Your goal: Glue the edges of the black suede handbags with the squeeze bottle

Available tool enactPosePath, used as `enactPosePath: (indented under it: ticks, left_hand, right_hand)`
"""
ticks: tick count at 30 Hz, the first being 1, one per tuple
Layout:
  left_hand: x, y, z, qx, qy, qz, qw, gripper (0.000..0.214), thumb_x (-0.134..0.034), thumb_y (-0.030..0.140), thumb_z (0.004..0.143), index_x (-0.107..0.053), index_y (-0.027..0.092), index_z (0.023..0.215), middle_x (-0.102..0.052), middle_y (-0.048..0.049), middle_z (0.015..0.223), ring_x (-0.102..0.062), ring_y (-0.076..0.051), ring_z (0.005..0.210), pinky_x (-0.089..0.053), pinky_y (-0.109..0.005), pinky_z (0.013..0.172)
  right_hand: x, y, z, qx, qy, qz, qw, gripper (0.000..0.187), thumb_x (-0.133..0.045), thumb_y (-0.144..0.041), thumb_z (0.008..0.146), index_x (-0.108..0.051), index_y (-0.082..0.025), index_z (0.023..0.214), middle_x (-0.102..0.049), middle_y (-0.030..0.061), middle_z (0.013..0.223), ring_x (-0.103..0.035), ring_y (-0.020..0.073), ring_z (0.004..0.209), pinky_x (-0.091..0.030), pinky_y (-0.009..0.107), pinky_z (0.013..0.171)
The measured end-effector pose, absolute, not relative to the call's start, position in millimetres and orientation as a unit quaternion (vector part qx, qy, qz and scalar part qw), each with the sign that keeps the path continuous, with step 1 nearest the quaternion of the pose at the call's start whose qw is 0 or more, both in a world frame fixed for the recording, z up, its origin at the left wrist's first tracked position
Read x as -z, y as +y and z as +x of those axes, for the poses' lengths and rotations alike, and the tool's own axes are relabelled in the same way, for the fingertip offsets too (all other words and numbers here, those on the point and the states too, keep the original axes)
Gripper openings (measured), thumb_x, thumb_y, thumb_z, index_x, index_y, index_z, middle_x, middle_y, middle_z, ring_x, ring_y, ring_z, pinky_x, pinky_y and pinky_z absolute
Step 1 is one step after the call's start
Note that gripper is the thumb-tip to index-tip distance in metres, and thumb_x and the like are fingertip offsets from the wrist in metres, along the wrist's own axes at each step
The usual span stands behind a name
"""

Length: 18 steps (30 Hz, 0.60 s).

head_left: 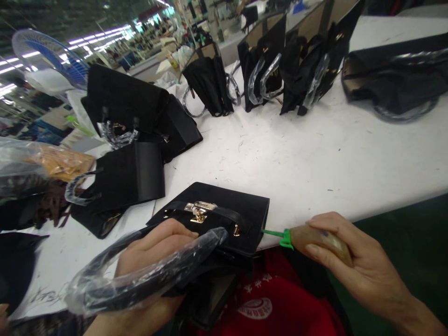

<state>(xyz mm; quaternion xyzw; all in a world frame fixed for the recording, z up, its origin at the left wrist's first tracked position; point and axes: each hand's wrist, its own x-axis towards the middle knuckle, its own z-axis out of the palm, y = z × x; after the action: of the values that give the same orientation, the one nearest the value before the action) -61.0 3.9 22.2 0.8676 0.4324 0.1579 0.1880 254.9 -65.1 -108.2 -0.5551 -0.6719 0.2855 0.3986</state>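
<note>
A black handbag [224, 196] with a gold-coloured turn-lock and strap hardware lies at the front edge of the white table, tilted toward me. My left hand [157, 245] is closed on its near side, reaching through the plastic-wrapped handle [140, 289]; its fingertips are partly hidden. In my right hand [364, 266] is a wooden-handled tool [315, 240] with a thin green shaft. The shaft's tip is at the bag's right side edge; whether it touches cannot be made out. Below the bag hangs its dark, open underside, partly in shadow.
More black handbags [128, 100] lie stacked at the left, one with a wrapped handle [79, 189]. Several stand along the back, including an upright bag [208, 84]. Another bag [395, 79] lies far right. A blue fan [52, 56] and plastic-wrapped brown pieces [63, 161] are leftward. Thread scraps dot the table [297, 154].
</note>
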Motion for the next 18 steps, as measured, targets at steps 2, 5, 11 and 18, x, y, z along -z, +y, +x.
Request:
enactPosePath:
  ticks: [2, 5, 11, 18]
  left_hand:
    - [-21.1, 3.1, -60.4, -0.158, 0.433, 0.87, 0.173, 0.023, -0.057, 0.01, 0.079, -0.066, 0.027, 0.092, -0.068, 0.0049, 0.088, -0.067, -0.008, 0.072, -0.054, -0.014, 0.06]
    - [-20.3, 2.0, -59.0, -0.167, 0.436, 0.87, 0.158, 0.023, -0.055, 0.01, 0.08, -0.065, 0.026, 0.092, -0.067, 0.0048, 0.088, -0.067, -0.008, 0.073, -0.053, -0.014, 0.062]
    - [-22.4, 2.1, -56.6, -0.169, 0.432, 0.87, 0.165, 0.02, -0.057, 0.012, 0.082, -0.066, 0.026, 0.093, -0.067, 0.0054, 0.089, -0.066, -0.007, 0.075, -0.053, -0.013, 0.063]
    - [-20.7, 1.6, -60.4, -0.161, 0.443, 0.863, 0.182, 0.02, -0.057, 0.011, 0.081, -0.067, 0.025, 0.092, -0.066, 0.0041, 0.087, -0.066, -0.008, 0.072, -0.054, -0.015, 0.061]
  right_hand:
    - [107.1, -65.3, 254.6, -0.294, -0.663, -0.562, 0.399, 0.019, -0.063, -0.029, 0.095, -0.055, -0.027, 0.113, -0.061, -0.0004, 0.101, -0.062, 0.0144, 0.084, -0.05, 0.024, 0.071]
    - [105.3, -63.1, 254.5, -0.327, -0.665, -0.547, 0.389, 0.017, -0.062, -0.031, 0.095, -0.056, -0.029, 0.111, -0.061, -0.0017, 0.098, -0.062, 0.0142, 0.081, -0.05, 0.024, 0.069]
    - [118.1, -56.9, 260.0, -0.438, -0.6, -0.566, 0.358, 0.017, -0.06, -0.041, 0.096, -0.058, -0.031, 0.109, -0.062, -0.0049, 0.087, -0.061, 0.0142, 0.07, -0.048, 0.024, 0.061]
    - [128.3, -56.2, 263.5, -0.467, -0.571, -0.578, 0.349, 0.025, -0.063, -0.047, 0.093, -0.06, -0.028, 0.109, -0.065, -0.0011, 0.093, -0.063, 0.0192, 0.08, -0.049, 0.027, 0.066]
